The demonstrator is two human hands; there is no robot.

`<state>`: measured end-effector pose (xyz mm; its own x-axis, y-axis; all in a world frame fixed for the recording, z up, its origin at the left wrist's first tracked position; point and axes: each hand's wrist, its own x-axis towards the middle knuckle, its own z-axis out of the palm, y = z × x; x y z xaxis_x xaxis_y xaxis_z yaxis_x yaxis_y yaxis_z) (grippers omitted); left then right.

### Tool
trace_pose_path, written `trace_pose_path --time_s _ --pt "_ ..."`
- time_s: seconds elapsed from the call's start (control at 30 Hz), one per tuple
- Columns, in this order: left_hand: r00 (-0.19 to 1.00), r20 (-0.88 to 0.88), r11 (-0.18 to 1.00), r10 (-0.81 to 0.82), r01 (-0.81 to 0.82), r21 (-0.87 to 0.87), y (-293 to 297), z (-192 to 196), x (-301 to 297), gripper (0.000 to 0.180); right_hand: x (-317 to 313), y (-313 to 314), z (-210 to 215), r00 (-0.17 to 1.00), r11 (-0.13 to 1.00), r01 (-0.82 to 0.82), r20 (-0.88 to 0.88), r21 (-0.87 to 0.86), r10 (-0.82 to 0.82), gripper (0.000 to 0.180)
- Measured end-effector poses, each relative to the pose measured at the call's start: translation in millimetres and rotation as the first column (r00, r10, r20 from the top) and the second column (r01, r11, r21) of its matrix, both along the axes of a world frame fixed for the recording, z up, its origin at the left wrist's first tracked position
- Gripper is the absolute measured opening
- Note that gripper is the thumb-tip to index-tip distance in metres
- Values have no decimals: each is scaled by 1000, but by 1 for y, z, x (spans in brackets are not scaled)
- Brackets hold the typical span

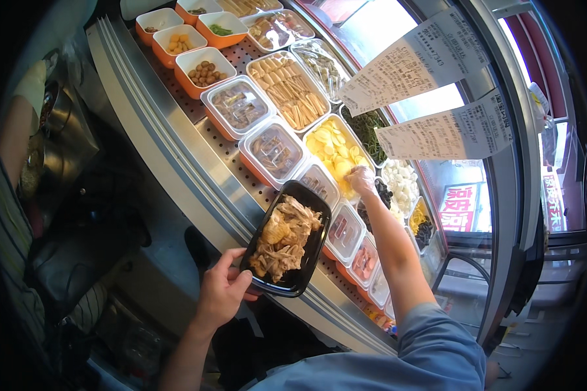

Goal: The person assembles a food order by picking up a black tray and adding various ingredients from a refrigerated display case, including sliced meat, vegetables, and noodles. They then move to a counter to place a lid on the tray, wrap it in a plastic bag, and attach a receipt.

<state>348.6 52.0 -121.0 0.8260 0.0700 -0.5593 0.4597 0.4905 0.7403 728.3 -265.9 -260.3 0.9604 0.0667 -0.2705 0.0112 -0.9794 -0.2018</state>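
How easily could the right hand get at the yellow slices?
Probably yes: the right hand is right at the yellow slices, no lid shows over them, and the black tray isn't in the way.

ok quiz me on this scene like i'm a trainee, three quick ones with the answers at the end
1. True or false: the left hand holds the black container with meat in it.

2. Multiple choice: which food is the right hand reaching to?
a) green strips
b) yellow slices
c) tan rolls

3. Fill in the blank: the open tub of brown balls is white inside and ____ outside.

Key: 1. True. 2. b. 3. Orange.
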Motion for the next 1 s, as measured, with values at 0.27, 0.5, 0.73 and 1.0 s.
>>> trace_pose_path --time_s 0.27,0.5,0.73,1.0 --pt "996 34 988 -80 74 138 2 2 3 41 1 -2 -1 996 999 -42 79 11 41 38" --pt "999 47 997 -17 20 -69 5 -12 1 48 -3 28 3 997 998 36 67 56 -40 41" --pt "996 82 995 41 -34 -91 1 -15 0 48 21 -24 -10 975 920 77 -222 384 12 27" --pt "991 76 992 110 -104 -74 -4 -4 3 51 -1 -40 -10 962 871 134 -273 472 0 39"
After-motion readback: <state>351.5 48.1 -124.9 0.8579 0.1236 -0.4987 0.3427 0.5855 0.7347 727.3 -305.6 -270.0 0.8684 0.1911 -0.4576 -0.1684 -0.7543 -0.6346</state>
